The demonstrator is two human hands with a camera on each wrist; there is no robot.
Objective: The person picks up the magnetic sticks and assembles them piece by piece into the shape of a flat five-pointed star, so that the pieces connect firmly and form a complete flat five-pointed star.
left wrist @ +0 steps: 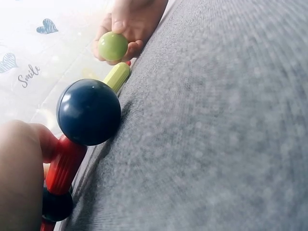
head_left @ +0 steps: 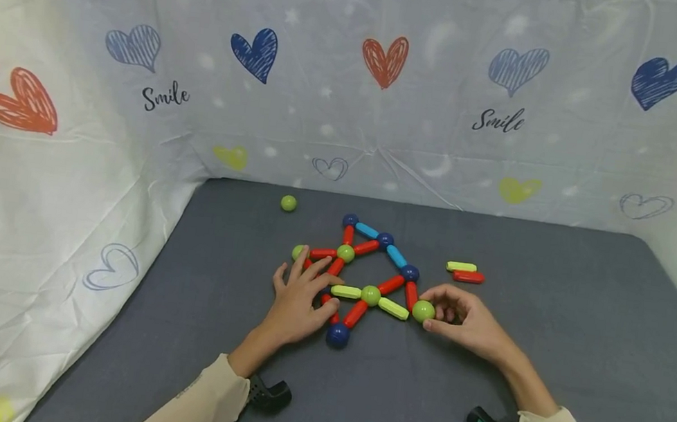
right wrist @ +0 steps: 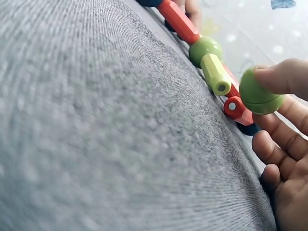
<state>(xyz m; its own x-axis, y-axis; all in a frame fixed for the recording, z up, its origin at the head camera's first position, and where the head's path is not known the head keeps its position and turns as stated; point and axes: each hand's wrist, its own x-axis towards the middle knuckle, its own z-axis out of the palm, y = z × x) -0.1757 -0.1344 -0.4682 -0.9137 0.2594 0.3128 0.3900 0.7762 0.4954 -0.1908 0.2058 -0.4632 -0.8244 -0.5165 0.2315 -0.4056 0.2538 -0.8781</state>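
A flat frame of magnetic rods and balls lies on the dark grey table. My right hand (head_left: 471, 325) pinches a green ball (head_left: 424, 311) between thumb and fingers, close to the free ends of a yellow rod (head_left: 393, 308) and a red rod (head_left: 411, 296). In the right wrist view those two rod ends, with round metal tips, face the held ball (right wrist: 260, 94). Over the frame's left side rests my left hand (head_left: 298, 305), fingers spread, hiding some pieces. Its thumb touches a red rod (left wrist: 66, 166) beside a large blue ball (left wrist: 89, 112) in the left wrist view.
A loose green ball (head_left: 288, 203) sits near the table's back edge. Right of the frame lie a loose yellow rod (head_left: 461, 267) and a loose red rod (head_left: 469, 277), side by side. A white printed curtain (head_left: 323, 126) hangs behind and left of the table.
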